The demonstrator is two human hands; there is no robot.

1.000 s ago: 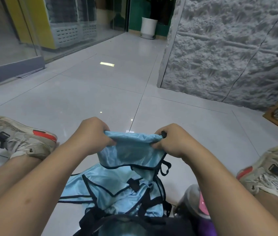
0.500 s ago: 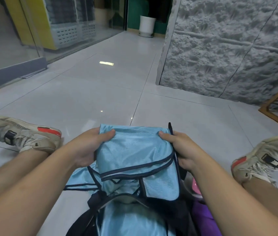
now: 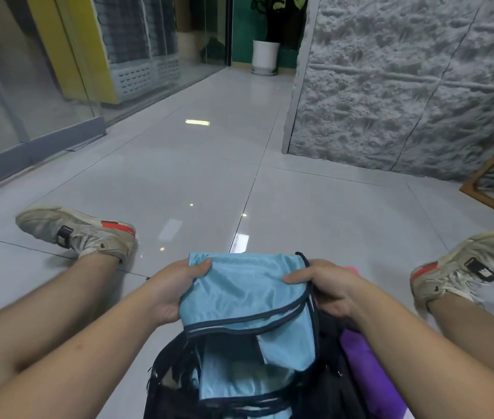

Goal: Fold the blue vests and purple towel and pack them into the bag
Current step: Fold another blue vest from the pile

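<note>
Two hands are in view, both on one folded blue vest (image 3: 245, 288). A second piece of blue fabric (image 3: 233, 373) lies lower down inside the black bag (image 3: 173, 376); whether it is one vest or more cannot be told. One purple towel (image 3: 366, 367) lies rolled just beside the bag on its right, partly hidden under the right forearm. A pink object (image 3: 353, 269) shows behind the right hand; its identity cannot be told. Two shoes are visible, one left shoe (image 3: 79, 232) and one right shoe (image 3: 463, 264).

The left hand (image 3: 173, 293) grips the vest's left edge, thumb on top and fingers curled beneath. The right hand (image 3: 327, 285) grips the right edge the same way, thumb pressed on the fabric.

The folded vest is held directly above the bag's open mouth, between the person's outstretched legs. Its lower dark-trimmed edge hangs into the opening. The bag's rim is spread wide, its near edge cut off by the frame.

The tiled floor (image 3: 209, 182) extends forward of the hands. A textured grey wall (image 3: 406, 86) bounds it on the right, and a glass partition (image 3: 28, 95) on the left.

The vest's long axis runs left to right between the hands, folded edge away from the person, free corner hanging downward.
</note>
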